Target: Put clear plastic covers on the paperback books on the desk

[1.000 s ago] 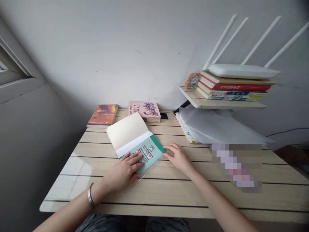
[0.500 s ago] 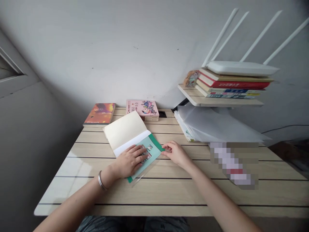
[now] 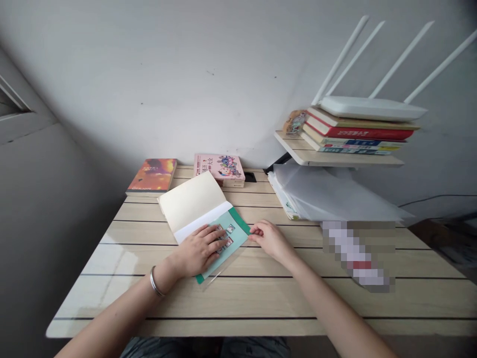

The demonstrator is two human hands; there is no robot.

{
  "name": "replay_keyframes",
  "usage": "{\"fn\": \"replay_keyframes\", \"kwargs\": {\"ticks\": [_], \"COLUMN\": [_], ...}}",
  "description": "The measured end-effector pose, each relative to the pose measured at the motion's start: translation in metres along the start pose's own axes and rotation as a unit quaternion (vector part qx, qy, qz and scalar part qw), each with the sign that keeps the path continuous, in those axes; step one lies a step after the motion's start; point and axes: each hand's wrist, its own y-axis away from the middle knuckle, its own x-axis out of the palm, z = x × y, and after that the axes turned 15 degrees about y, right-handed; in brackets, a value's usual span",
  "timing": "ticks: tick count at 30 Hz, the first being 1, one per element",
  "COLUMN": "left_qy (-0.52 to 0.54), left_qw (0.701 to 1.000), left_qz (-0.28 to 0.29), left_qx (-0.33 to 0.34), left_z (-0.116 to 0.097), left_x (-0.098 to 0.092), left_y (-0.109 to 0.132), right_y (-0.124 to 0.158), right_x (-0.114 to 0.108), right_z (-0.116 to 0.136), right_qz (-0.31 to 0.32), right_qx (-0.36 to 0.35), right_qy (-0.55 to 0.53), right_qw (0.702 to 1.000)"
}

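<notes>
Teal-and-green paperback book [image 3: 197, 206]: lay near the middle of the pale slatted wooden worktop [image 3: 261, 293], its cream inner flap raised toward the wall.
Left hand [image 3: 197, 253]: spread wide and flat on the teal face, pressing it down, with a silver bangle [image 3: 154, 282] at the wrist.
Right hand [image 3: 270, 238]: fingers drawn narrow at the book's green corner; whether they pinched it or only touched it could not be told.
Clear plastic sleeve [image 3: 223, 268]: showed past the book's near edge, just beside the left hand.
Nearby: an orange-covered book [image 3: 152, 175] and a pink cartoon-covered book [image 3: 219, 166] lay by the wall, well apart from the hands.
Risk of slipping: the film and the glossy worktop looked slick, so a lighter palm could probably let the book skate askew.
Risk of creasing: a hard tug at the corner might crease the cover or split the film.
Risk from the flap: nothing held it, so it could drop onto the fingers.
</notes>
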Motion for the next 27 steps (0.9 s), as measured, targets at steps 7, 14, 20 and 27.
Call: {"fn": "replay_keyframes", "kwargs": {"ticks": [7,14,20,27], "left_qy": [-0.016,-0.021,-0.012,-0.009], "left_qw": [1.000,1.000,1.000,1.000], "left_qz": [-0.009,-0.013,-0.012,-0.014], "left_qx": [0.014,0.010,0.007,0.011], "left_z": [0.004,0.002,0.003,0.003], "left_x": [0.004,0.003,0.004,0.003], "left_y": [0.000,0.000,0.000,0.000], "right_y": [-0.005,-0.002,0.010,0.021], "right_x": [-0.002,-0.004,-0.008,-0.013], "right_z": [0.000,-0.002,-0.007,-0.025], "right_qz": [0.041,0.031,-0.002,-0.004], "right_qx": [-0.017,-0.059,-0.163,-0.228], "right_qy": [0.013,0.005,0.005,-0.033], "right_qw": [0.999,0.998,0.987,0.973]}}
